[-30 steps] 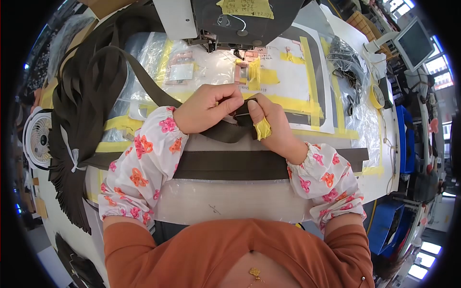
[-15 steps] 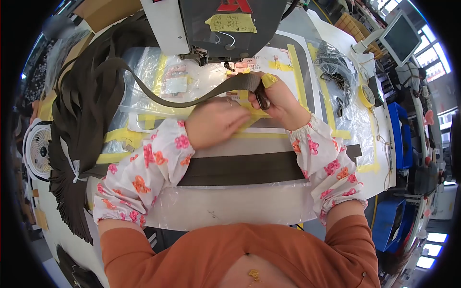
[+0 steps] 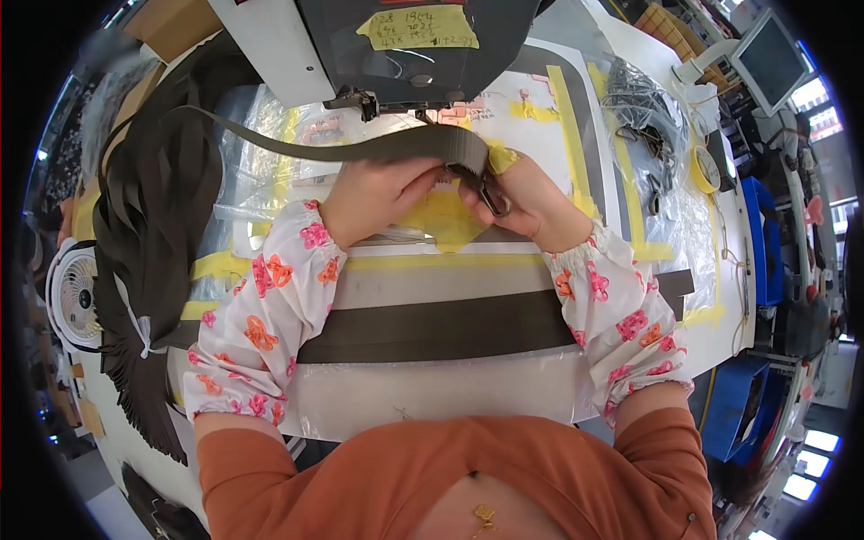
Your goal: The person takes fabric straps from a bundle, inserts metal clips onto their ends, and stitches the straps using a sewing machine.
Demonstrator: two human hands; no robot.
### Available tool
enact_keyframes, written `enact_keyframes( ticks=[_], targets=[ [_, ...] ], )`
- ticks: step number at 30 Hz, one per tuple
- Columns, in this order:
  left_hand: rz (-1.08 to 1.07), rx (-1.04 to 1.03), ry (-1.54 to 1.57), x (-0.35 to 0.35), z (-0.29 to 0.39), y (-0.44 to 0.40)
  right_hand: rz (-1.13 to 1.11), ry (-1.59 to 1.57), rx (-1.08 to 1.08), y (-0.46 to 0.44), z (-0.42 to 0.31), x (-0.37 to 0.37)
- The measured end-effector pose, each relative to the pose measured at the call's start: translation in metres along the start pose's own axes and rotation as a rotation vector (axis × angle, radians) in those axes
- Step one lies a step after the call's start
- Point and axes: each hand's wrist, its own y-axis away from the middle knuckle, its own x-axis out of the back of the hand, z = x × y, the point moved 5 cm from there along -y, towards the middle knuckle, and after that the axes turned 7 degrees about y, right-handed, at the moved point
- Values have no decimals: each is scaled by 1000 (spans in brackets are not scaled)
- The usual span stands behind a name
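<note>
A dark olive webbing strap point(image 3: 360, 144) arches from the left into my hands, its end folded over beside a shiny dark metal buckle point(image 3: 492, 200). My right hand point(image 3: 531, 202) is closed around the folded strap end and the buckle, with yellow tape wrapped on its thumb. My left hand point(image 3: 382, 193) is beneath the strap, fingers pinched together at its underside near the fold. The strap partly hides those fingertips. Just beyond both hands is the head of a sewing machine point(image 3: 396, 63), carrying a handwritten yellow note.
A thick bundle of dark straps point(image 3: 162, 189) hangs at the left beside a white fan point(image 3: 76, 297). Wide dark bands point(image 3: 432, 326) lie across the near table. At the right are a plastic bag of metal fittings point(image 3: 643, 117), a yellow tape roll point(image 3: 705, 169) and blue bins point(image 3: 763, 238).
My left hand has moved left and up, from below the strap to a pinch at its underside. The strap is raised in a higher arch; my right hand keeps its grip.
</note>
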Motion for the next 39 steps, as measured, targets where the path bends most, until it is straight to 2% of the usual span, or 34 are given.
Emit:
enact_keyframes(
  ticks=[4,8,9,14,17,23,26,27,30,32,34,37,39],
  targets=[
    [11,-81,-155,0,-7,-8,111,67,230,2,-5,6],
    [-149,2,-260,-9,-8,-6,387,962,694,3,-17,9],
    [-191,16,-286,-11,-7,-6,397,935,604,1,-22,10],
    [-265,45,-158,-6,-3,-12,237,1006,556,-7,-31,19],
    [-371,254,-79,-9,-11,-8,202,1017,566,-11,-31,21],
    [-142,-51,-56,-4,-7,-8,142,1069,630,-9,-28,20],
    [-170,-33,-26,-7,-9,-13,146,1122,694,-11,-33,22],
    [-174,36,-7,-9,-12,-11,147,1147,711,-9,-31,20],
    [-268,242,52,-10,-16,-4,169,1499,620,-11,-36,9],
    [-360,400,114,-12,-16,4,217,1627,749,-7,-35,1],
    [-383,363,128,-13,-16,4,267,1721,891,-5,-33,-5],
    [-380,357,123,-14,-18,5,284,1416,1085,3,-22,-5],
    [-372,344,133,-18,-19,6,284,1447,1116,4,-16,-4]
  ],
)
